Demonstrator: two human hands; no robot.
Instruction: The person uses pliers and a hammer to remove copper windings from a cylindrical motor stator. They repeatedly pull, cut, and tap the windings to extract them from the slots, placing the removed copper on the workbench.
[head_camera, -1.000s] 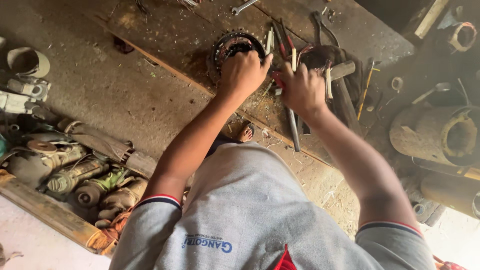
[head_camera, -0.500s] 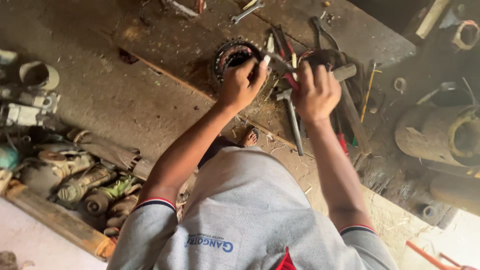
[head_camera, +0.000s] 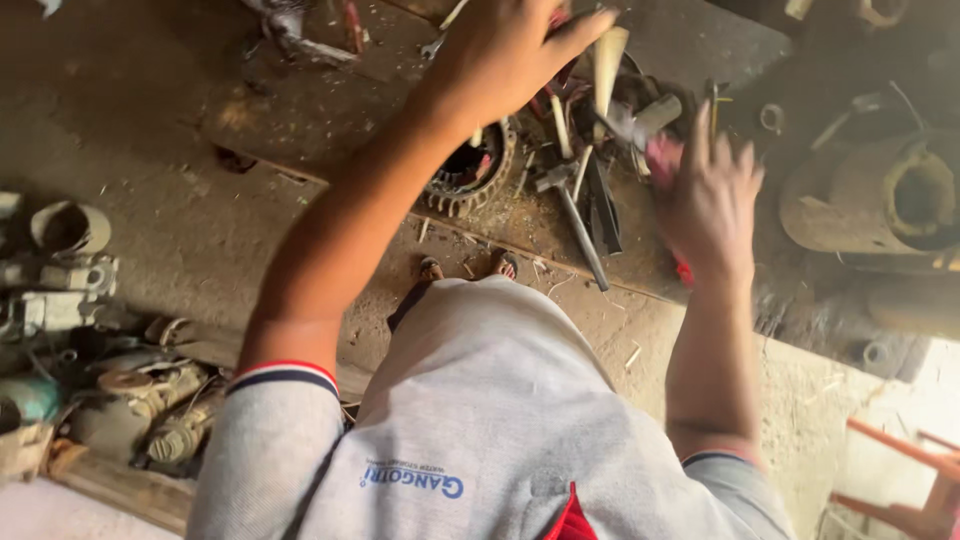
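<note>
My left hand (head_camera: 500, 55) is raised over the wooden workbench (head_camera: 300, 110), seen from the back with its fingers stretched toward a cream tapered handle (head_camera: 608, 55); whether it grips anything is hidden. Just below it lies a round toothed metal ring (head_camera: 470, 175), a motor core. My right hand (head_camera: 712, 200) is blurred, fingers spread, hovering over a pile of hand tools. A red-handled tool (head_camera: 660, 155) shows at its thumb side. A hammer (head_camera: 578, 220) and dark pliers (head_camera: 603, 205) lie between the two hands.
Old motor housings and parts (head_camera: 70, 300) are heaped on the floor at left. A large rusty cylindrical casing (head_camera: 890, 200) lies at right. A red stool frame (head_camera: 900, 480) stands at the lower right. My feet (head_camera: 470, 268) show by the bench edge.
My left hand has lifted off the toothed ring and moved up and right. My right hand has opened and swung right, away from the tools it was on. The view has moved closer.
</note>
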